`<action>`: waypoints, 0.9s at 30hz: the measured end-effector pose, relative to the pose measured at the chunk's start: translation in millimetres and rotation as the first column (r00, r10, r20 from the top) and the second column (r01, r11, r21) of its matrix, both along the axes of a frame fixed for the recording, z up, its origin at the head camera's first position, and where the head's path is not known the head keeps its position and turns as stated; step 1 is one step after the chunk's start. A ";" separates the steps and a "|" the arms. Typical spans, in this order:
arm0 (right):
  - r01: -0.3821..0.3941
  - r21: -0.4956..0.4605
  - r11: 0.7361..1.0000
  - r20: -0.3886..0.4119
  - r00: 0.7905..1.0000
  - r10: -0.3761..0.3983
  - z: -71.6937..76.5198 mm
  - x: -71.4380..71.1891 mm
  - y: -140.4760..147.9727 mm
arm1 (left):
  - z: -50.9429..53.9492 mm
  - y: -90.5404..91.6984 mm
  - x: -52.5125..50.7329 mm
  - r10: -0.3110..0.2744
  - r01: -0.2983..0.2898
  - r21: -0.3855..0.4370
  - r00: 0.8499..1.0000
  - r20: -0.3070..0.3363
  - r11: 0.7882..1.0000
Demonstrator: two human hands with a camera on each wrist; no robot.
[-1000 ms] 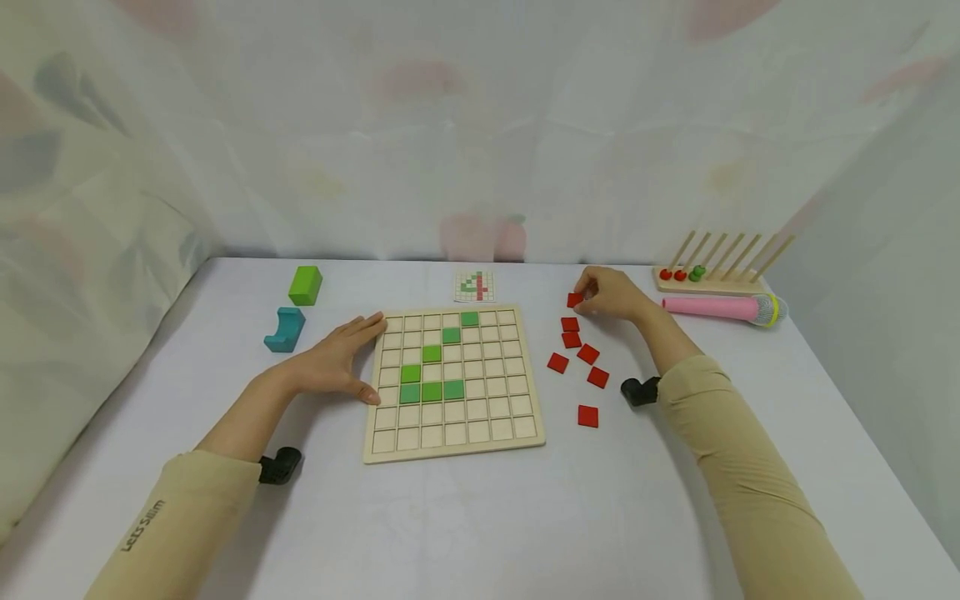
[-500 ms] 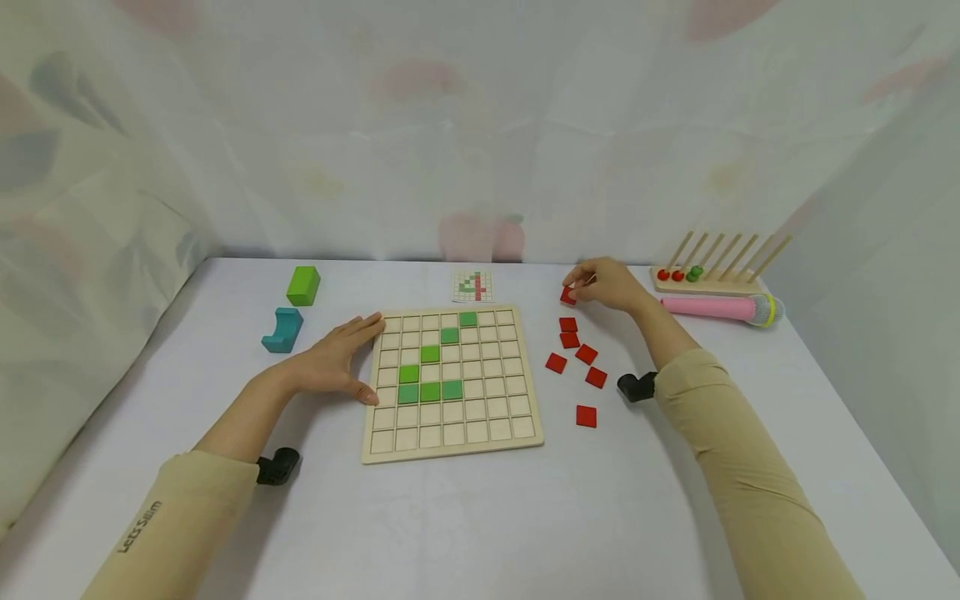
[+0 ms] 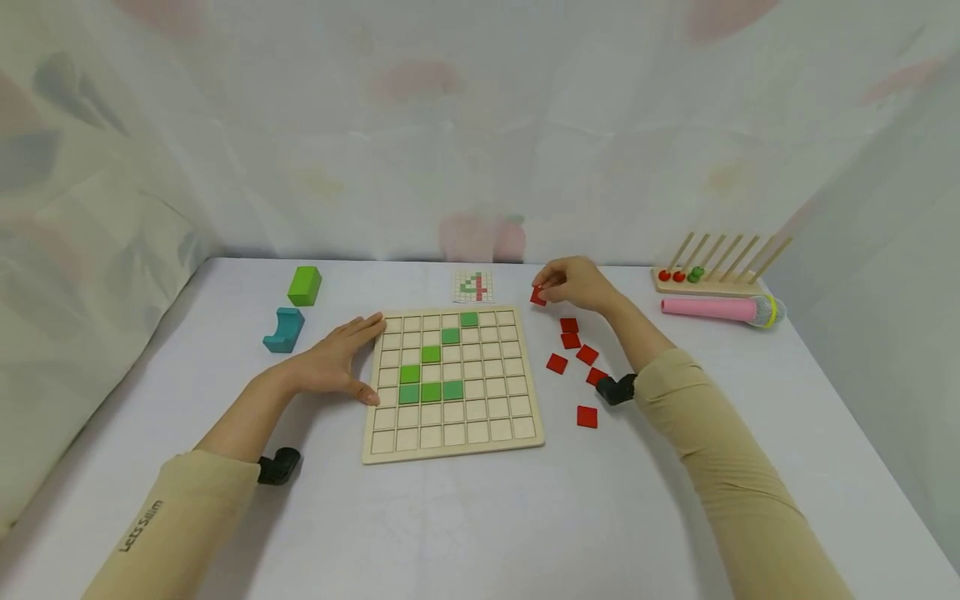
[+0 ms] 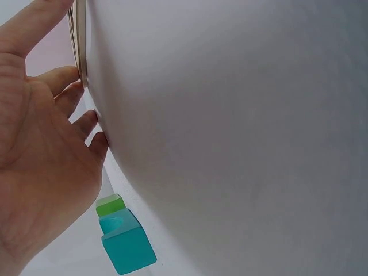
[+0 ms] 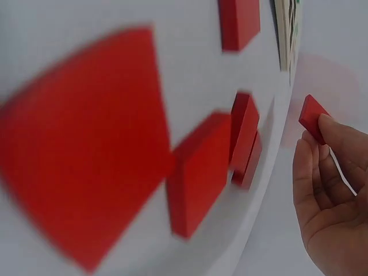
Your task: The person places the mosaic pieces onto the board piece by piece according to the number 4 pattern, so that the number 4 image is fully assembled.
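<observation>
Left grip [image 4: 46, 149] touching board [image 4: 81, 46], teal block [image 4: 130, 248], green block [image 4: 109, 206] beyond

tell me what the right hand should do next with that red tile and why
Probably carry the red tile over to the grid board and lower it into a bare cell. The right hand already pinches it, the left hand rests against the board's edge, and the pattern card shows red squares, while the board holds only green tiles.

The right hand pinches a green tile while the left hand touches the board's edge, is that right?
Not quite: the tile that the right hand pinches is red, as the right wrist view shows. The left hand does touch the board's edge.
</observation>
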State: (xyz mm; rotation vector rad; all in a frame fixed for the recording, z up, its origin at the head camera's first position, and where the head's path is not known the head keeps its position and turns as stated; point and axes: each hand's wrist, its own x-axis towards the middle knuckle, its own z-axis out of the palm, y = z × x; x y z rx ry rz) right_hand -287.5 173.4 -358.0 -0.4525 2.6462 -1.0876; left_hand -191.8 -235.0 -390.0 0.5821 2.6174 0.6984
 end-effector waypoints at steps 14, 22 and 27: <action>-0.084 -0.033 0.996 0.018 0.996 0.085 -1.9 4.4 -46.3 | -0.1 1.3 -1.2 -0.008 0.008 -0.001 1.000 -0.003 1.000; -0.146 -0.056 0.988 0.022 0.989 0.148 -3.3 5.0 -64.3 | 0.8 2.1 -1.4 -0.011 0.011 0.005 1.000 -0.005 1.000; -0.186 -0.076 0.980 0.015 0.982 0.187 -3.5 5.2 -74.9 | 1.0 1.9 -2.1 -0.017 0.017 -0.003 1.000 -0.010 1.000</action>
